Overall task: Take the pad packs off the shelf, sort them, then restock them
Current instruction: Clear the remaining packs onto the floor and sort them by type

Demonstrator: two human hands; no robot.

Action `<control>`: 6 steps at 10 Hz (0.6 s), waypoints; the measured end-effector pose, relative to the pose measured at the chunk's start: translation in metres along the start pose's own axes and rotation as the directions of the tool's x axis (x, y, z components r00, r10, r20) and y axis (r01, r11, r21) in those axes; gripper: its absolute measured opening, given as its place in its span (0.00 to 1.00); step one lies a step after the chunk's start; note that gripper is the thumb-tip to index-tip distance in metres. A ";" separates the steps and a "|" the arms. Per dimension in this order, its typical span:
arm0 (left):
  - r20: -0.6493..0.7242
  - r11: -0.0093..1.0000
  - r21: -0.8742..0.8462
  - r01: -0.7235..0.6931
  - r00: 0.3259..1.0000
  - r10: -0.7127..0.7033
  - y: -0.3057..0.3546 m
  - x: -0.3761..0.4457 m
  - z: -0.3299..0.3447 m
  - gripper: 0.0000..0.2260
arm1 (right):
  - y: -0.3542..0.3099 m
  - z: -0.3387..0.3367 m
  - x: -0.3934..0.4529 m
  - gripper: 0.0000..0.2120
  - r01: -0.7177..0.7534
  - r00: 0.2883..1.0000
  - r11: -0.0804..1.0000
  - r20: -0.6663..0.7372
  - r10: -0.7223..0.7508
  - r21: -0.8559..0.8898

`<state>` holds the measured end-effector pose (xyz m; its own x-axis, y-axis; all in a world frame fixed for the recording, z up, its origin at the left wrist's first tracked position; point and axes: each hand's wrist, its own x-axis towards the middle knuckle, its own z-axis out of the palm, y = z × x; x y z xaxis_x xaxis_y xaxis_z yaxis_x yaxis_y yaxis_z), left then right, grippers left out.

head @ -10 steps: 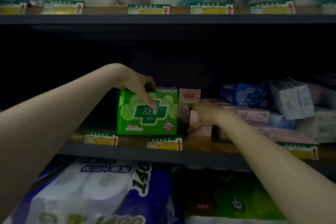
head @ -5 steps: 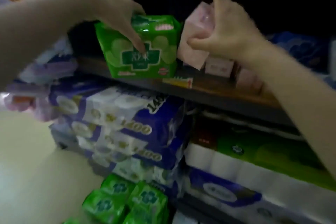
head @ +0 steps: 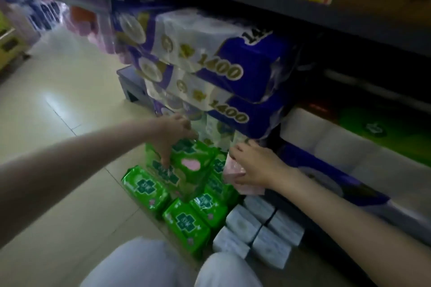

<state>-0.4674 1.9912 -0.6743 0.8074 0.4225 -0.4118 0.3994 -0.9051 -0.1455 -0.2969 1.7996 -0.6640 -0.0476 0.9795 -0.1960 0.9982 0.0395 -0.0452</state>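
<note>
Left hand grips a green pad pack from above, fingers curled over its face, low over the green packs on the floor in front of the shelf. Right hand pinches a pink pack just beside them. White packs lie to the right; purple toilet-roll bundles stacked behind.
</note>
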 end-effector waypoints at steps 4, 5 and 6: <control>0.121 0.956 0.195 -0.218 0.973 0.198 0.092 0.056 0.118 0.34 | 0.003 0.111 0.059 0.18 -0.085 0.996 0.995 0.010 0.085 -0.053; 0.100 0.964 0.144 -0.224 0.972 0.211 0.089 0.063 0.123 0.37 | 0.025 0.120 0.050 0.23 -0.183 0.982 0.980 0.068 0.178 0.073; 0.170 0.976 0.090 -0.197 0.969 0.180 0.092 0.062 0.117 0.42 | 0.029 0.118 0.043 0.26 -0.166 0.984 0.977 0.084 0.156 0.131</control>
<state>-0.4312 1.9284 -0.8187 0.7807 0.2382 -0.5777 0.1918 -0.9712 -0.1413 -0.2742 1.8200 -0.7893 0.1062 0.9536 -0.2817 0.9787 -0.1503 -0.1398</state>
